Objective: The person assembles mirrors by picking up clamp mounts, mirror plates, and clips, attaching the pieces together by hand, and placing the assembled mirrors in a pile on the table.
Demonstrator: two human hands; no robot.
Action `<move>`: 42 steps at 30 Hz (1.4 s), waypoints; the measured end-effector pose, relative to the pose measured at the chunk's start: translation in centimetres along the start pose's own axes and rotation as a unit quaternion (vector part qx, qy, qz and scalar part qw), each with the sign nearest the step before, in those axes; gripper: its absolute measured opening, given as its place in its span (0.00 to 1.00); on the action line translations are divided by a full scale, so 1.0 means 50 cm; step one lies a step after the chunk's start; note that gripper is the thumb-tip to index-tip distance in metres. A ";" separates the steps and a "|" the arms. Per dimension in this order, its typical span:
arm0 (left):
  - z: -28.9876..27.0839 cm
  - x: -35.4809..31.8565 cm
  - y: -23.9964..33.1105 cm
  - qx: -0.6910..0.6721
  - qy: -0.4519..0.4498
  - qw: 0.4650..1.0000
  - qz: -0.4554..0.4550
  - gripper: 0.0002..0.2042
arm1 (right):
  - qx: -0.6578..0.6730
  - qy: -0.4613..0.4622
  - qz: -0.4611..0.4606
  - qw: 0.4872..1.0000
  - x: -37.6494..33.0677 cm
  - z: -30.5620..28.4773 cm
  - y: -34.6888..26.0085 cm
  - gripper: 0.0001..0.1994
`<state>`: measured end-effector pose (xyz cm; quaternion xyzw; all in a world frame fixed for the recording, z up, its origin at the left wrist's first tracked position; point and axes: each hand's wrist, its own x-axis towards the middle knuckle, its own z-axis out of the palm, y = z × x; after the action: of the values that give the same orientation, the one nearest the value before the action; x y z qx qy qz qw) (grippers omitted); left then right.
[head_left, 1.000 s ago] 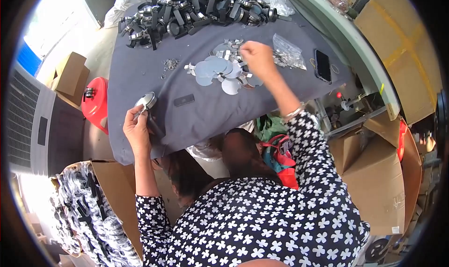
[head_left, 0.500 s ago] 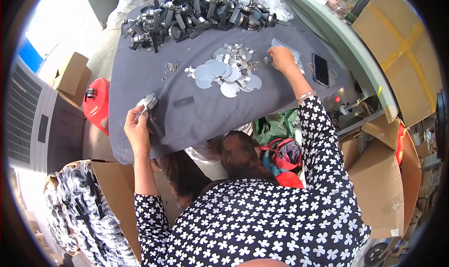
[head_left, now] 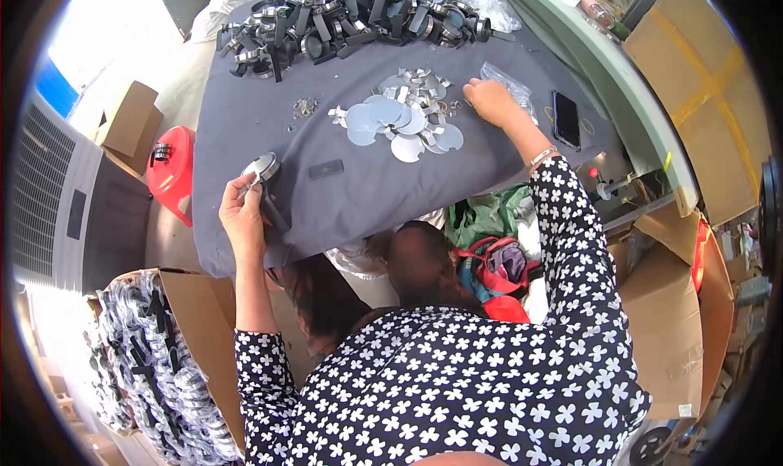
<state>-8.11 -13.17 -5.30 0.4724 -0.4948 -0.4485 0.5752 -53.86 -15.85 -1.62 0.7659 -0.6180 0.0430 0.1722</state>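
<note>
While the left hand (head_left: 243, 215) sits at the near edge of the grey-covered counter (head_left: 245, 123), left of centre in the frame, its grip is closed around a round metal part with a dark strap (head_left: 263, 172); the shiny disc end pokes up past the fingers and the strap runs down and slightly right along the palm. Over on the right, the right hand (head_left: 489, 101) is stretched well up the frame, arm long, fingers curled down onto the cloth beside a clear plastic bag (head_left: 512, 81). Whether that grip has anything pinched in it, I cannot tell; the fingertips are turned away.

Now the key relation: the pile of flat metal discs (head_left: 400, 123) lies just to the left of the right hand, between the two hands but far nearer the right one. The left hand is well apart from it, down and to the left. Small clips (head_left: 305, 107) lie further left again.

Across the top of the frame runs a heap of finished strapped rings (head_left: 351, 13). A dark phone (head_left: 566, 119) rests right of the reaching wrist.
</note>
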 end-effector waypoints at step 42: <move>0.004 -0.010 0.018 0.001 0.011 0.999 -0.040 0.06 | 0.398 0.037 0.227 0.888 0.038 -0.083 -0.138 0.05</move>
<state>-8.31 -12.56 -4.44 0.4971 -0.4694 -0.4660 0.5617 -46.16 -15.09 1.35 0.6066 -0.6992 0.3519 -0.1389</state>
